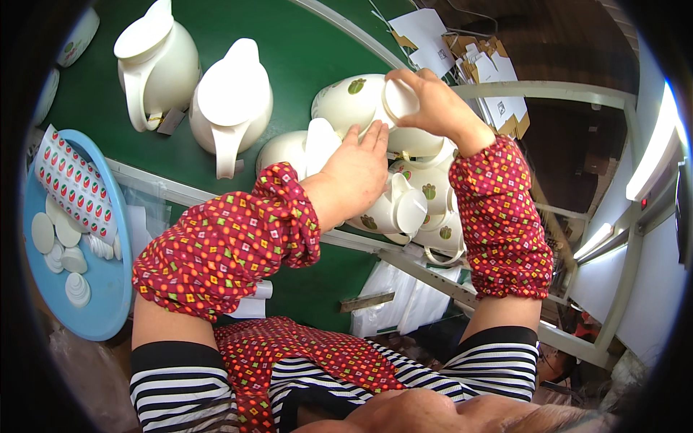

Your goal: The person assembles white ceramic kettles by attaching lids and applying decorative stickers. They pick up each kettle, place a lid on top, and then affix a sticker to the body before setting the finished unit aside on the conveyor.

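While the white pitcher (336,103) lay just beyond the left hand (354,169), whose fingers stretched out flat toward it, the right hand (442,107) gripped its round end; steadiness seemed wise, with other pitchers (411,211) crowded between both forearms on the green table (299,54).

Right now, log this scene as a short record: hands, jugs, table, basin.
right hand: fingers on the round white end of a patterned jug
left hand: fingers extended by the same jug; firm contact hard to tell
jug cluster: white jugs with green marks, close together under and beside the hands
plain jugs: two, upright, left of the cluster
table: green top
basin: blue, holding white discs and a sticker sheet
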The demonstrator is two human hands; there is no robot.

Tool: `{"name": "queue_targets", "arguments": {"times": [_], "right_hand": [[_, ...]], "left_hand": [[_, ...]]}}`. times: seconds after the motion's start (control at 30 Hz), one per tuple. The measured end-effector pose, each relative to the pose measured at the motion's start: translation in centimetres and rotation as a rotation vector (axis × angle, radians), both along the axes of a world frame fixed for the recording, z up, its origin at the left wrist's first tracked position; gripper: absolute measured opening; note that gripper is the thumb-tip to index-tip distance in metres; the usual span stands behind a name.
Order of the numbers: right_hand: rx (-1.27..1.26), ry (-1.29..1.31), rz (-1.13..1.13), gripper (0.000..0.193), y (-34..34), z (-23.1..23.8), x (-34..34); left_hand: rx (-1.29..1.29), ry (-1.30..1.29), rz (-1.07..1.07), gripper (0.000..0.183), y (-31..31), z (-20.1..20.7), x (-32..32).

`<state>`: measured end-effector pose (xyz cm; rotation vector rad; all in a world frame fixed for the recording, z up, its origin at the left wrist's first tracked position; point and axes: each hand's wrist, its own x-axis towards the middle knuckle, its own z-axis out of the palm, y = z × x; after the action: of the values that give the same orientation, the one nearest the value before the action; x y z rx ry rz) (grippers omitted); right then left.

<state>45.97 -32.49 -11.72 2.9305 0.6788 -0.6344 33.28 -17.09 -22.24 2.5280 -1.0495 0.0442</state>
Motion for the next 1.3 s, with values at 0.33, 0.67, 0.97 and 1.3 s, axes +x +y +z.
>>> {"name": "queue_targets", "arguments": {"times": [0.33, 0.67, 0.97, 1.3], "right_hand": [[-0.282, -0.17, -0.023, 0.07, -0.4, -0.5, 0.5], [-0.24, -0.056, -0.15, 0.073, 0.4, -1.6, 0.2], [-0.097, -0.152, 0.173, 0.074, -2.4, -2.3, -0.4], [-0.288, -0.367, -0.488, 0.089, 3.1, -5.8, -1.2]], "left_hand": [[-0.03, 0.044, -0.01, 0.058, -0.1, -0.3, 0.3], [-0.157, -0.026, 0.019, 0.041, -0.8, -1.1, 0.3], [-0.103, 0.007, -0.005, 0.036, -1.0, -1.1, 0.4], [-0.164, 0.13, 0.019, 0.032, -0.8, -0.4, 0.5]]}}
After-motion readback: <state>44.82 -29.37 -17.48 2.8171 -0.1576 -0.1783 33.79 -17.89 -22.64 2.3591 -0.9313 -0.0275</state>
